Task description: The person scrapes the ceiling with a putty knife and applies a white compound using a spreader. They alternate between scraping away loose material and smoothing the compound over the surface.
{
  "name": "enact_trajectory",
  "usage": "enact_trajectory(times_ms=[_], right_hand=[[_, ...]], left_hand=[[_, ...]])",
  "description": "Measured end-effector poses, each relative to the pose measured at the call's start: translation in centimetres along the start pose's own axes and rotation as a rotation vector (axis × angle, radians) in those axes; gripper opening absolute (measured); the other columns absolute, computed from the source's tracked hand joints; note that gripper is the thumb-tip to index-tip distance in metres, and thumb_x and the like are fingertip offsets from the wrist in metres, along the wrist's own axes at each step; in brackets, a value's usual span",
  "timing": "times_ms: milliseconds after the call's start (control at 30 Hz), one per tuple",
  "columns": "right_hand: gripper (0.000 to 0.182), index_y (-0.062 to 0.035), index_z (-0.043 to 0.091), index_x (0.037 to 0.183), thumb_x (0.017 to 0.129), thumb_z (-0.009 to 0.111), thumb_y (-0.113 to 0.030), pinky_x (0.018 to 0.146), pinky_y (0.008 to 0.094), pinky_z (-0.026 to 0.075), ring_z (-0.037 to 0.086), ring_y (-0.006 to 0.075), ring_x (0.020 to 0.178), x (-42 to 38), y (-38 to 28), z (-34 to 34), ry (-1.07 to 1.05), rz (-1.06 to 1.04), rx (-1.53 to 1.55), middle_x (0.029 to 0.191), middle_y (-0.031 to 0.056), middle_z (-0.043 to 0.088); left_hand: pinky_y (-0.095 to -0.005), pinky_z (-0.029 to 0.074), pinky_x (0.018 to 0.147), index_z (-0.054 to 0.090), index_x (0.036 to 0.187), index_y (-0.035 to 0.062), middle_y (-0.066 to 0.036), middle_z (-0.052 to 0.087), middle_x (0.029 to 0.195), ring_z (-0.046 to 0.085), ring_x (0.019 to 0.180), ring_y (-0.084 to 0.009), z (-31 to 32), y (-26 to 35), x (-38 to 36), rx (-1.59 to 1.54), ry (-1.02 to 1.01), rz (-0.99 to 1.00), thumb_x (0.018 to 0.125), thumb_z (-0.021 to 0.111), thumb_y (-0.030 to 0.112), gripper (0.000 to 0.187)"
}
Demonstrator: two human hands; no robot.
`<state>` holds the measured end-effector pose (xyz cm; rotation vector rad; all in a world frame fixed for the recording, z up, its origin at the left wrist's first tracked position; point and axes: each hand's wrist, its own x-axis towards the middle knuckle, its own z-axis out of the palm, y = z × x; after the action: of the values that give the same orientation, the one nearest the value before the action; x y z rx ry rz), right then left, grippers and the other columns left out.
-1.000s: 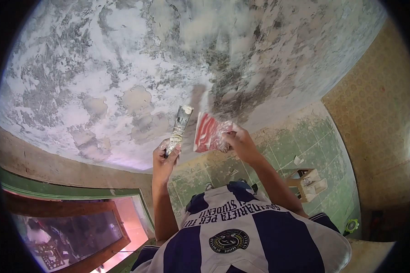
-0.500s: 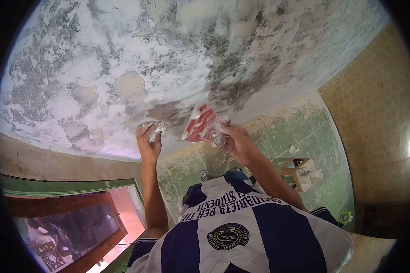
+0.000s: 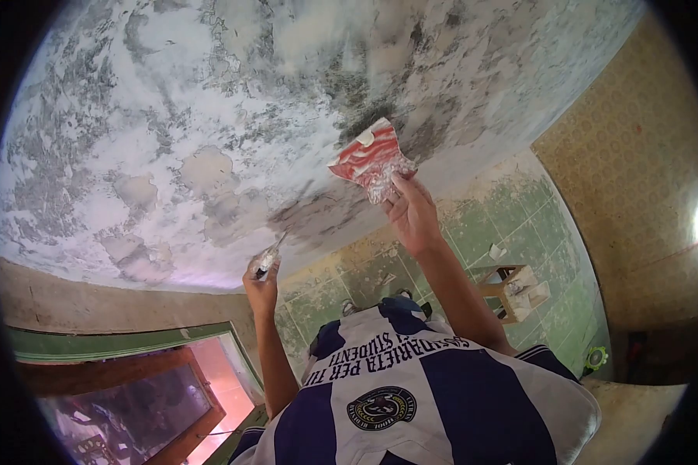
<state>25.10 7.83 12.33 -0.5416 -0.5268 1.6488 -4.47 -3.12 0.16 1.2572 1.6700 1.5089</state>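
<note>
My right hand (image 3: pixel 412 209) is closed on the narrow end of a red putty spreader (image 3: pixel 368 155), its broad blade up against the patchy wall (image 3: pixel 171 101) and streaked with white putty. A lump of putty sits on the blade near its edge. Lower and to the left, my left hand (image 3: pixel 262 291) is wrapped round the putty-caked handle of a second putty knife (image 3: pixel 269 258). That knife shows nearly edge-on, its thin blade pointing up and right, close to the wall. White filler, grey stains and bare patches cover the wall.
Green tiles (image 3: pixel 512 209) smeared with white lie below. A small wooden box-like shelf (image 3: pixel 512 293) stands at right, near a green round object (image 3: pixel 596 358). At lower left is a wood-framed window panel (image 3: pixel 147 403); patterned sheeting (image 3: pixel 636 178) covers the right side.
My right hand has moved up with the red spreader, which now meets the wall. My left hand has dropped slightly and turned, so its knife shows edge-on.
</note>
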Motion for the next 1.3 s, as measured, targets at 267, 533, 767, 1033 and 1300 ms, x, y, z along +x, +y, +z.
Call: enact_trajectory(times_ms=[267, 533, 767, 1033, 1300], right_hand=[[0.022, -0.0012, 0.057, 0.119, 0.099, 0.059, -0.012, 0.090, 0.0311, 0.051, 0.059, 0.0136, 0.101, 1.1, 1.4, -0.5, 0.209, -0.241, -0.361, 0.112, 0.0040, 0.059], [0.034, 0.0025, 0.053, 0.131, 0.101, 0.056, -0.012, 0.108, 0.0417, 0.045, 0.058, 0.0231, 0.116, 3.3, -1.6, 4.7, 0.097, -0.374, -0.131, 0.125, 0.0125, 0.058], [0.036, 0.0001, 0.060, 0.130, 0.095, 0.054, -0.001, 0.113, 0.0464, 0.039, 0.041, 0.0314, 0.141, 9.1, -1.0, 7.3, -0.164, -1.555, -1.236, 0.149, 0.0120, 0.048], [0.050, -0.0032, 0.062, 0.129, 0.081, 0.057, 0.004, 0.114, 0.0470, 0.033, 0.041, 0.0328, 0.140, 12.2, 9.2, -1.3, -0.147, -1.272, -1.638, 0.146, 0.0071, 0.052], [0.048, -0.0031, 0.064, 0.128, 0.083, 0.052, 0.007, 0.113, 0.0490, 0.034, 0.038, 0.0346, 0.143, 5.8, 4.9, -0.6, -0.180, -1.207, -1.498, 0.150, 0.0085, 0.049]], left_hand=[[-0.0245, 0.046, 0.084, 0.068, 0.114, -0.0018, -0.001, 0.067, 0.097, 0.059, 0.089, -0.0093, -0.4, -0.1, -1.3, -0.064, -0.015, -0.113, 0.091, 0.073, 0.010, 0.026], [-0.0246, 0.046, 0.084, 0.068, 0.115, -0.0022, -0.002, 0.068, 0.099, 0.060, 0.090, -0.0094, -0.3, -0.5, -2.0, -0.039, -0.038, -0.154, 0.091, 0.073, 0.010, 0.028], [-0.0240, 0.047, 0.080, 0.069, 0.112, -0.0017, -0.002, 0.068, 0.094, 0.058, 0.085, -0.0077, -0.2, -0.2, -2.2, 0.050, -0.058, -0.129, 0.091, 0.073, 0.010, 0.024], [-0.0233, 0.047, 0.078, 0.069, 0.111, -0.0018, -0.001, 0.068, 0.092, 0.057, 0.084, -0.0074, -2.1, 1.5, -3.1, 0.025, 0.002, -0.105, 0.090, 0.073, 0.008, 0.023], [-0.0236, 0.047, 0.082, 0.068, 0.116, -0.0024, -0.001, 0.067, 0.098, 0.059, 0.089, -0.0089, -3.2, -0.1, -4.2, -0.059, 0.052, -0.174, 0.091, 0.071, 0.005, 0.026]])
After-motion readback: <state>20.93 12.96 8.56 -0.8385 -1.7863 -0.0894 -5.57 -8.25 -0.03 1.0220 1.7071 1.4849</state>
